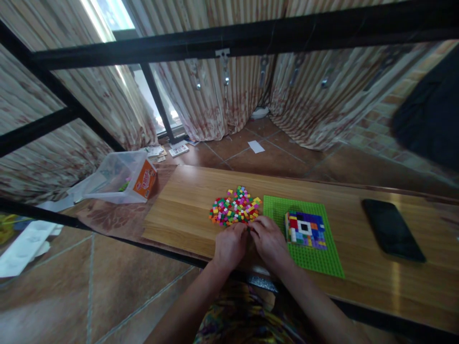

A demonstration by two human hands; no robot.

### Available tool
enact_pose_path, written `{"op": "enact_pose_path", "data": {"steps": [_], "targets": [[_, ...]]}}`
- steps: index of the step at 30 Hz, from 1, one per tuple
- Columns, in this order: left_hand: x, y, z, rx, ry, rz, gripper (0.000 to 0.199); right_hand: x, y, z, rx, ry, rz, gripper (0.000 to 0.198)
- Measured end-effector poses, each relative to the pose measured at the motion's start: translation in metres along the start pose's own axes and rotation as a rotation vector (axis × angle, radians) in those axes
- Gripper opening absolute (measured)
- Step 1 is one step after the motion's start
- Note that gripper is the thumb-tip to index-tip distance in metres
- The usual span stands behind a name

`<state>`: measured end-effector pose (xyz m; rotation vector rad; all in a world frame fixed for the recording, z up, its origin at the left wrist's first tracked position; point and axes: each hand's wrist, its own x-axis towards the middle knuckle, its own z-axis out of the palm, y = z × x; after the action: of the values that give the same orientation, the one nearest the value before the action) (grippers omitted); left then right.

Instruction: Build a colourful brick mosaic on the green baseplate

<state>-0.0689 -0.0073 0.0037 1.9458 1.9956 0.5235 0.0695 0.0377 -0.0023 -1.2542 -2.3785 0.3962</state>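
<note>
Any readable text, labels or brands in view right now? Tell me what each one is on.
Orange label on the clear plastic box: red lettering, too blurred to read.
Papers on the floor: print too small to read.
Black phone: screen dark, no text.
Nothing else bears writing.

Both forearms are bare from the bottom edge of the picture up to the wrists, with no sleeve reaching into view. The left hand [229, 244] and the right hand [270, 242] are bare as well: no glove covers either one, and any ring, watch or band would be too small to make out. Below the forearms, at the lap, shows a soft patterned garment [236, 317] printed in mixed yellow, green, purple and dark patches, its weave blurred.
</note>
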Motion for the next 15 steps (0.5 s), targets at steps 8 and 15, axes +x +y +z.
{"op": "enact_pose_path", "data": {"steps": [8, 15], "targets": [[0.0, -0.003, 0.008, 0.009, 0.068, -0.055, 0.019, 0.0, 0.001, 0.013, 0.039, 0.089, 0.03, 0.018], [-0.002, -0.005, 0.009, -0.064, 0.137, -0.018, 0.018, 0.001, -0.003, 0.007, 0.062, 0.09, -0.026, 0.022]]}}
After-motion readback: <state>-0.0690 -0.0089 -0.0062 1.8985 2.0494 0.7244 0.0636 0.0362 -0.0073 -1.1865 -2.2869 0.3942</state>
